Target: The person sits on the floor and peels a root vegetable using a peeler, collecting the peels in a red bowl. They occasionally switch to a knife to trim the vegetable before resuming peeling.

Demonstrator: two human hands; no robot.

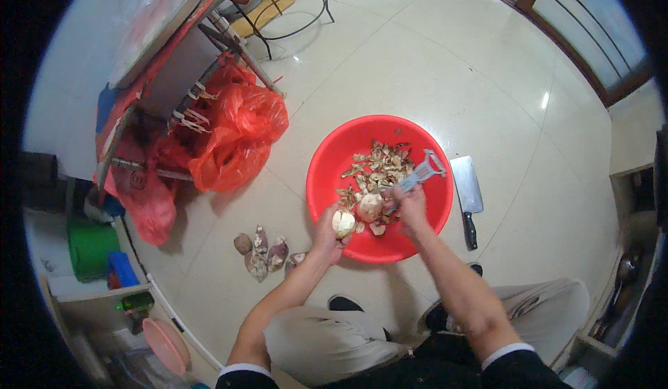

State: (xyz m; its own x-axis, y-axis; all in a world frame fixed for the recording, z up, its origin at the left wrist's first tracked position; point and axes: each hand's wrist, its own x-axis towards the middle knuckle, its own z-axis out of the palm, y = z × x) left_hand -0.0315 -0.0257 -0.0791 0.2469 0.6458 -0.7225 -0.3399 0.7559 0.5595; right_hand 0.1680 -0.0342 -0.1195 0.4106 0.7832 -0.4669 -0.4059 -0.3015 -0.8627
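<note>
My left hand [329,232] holds a pale, peeled root vegetable [344,224] at the near left rim of a red plastic basin [326,164]. Over the basin, my right hand [409,203] grips a light blue-grey peeler [420,172], its head pointing up and right. Both hand and tool are slightly blurred. Inside the basin lie brown and cream peelings [383,162] and a larger peeled, roundish piece [370,207] between my hands. Several unpeeled, purplish-brown root vegetables [256,265] rest on the floor left of the basin, one partly hidden by my left forearm.
A cleaver [468,185] with a black handle lies on the tiled floor, just right of the basin. Red plastic bags [240,128] hang from a metal rack at the left. A wire stand [289,18] is beyond it. Open cabinets with a pink basin [166,346] line the lower left.
</note>
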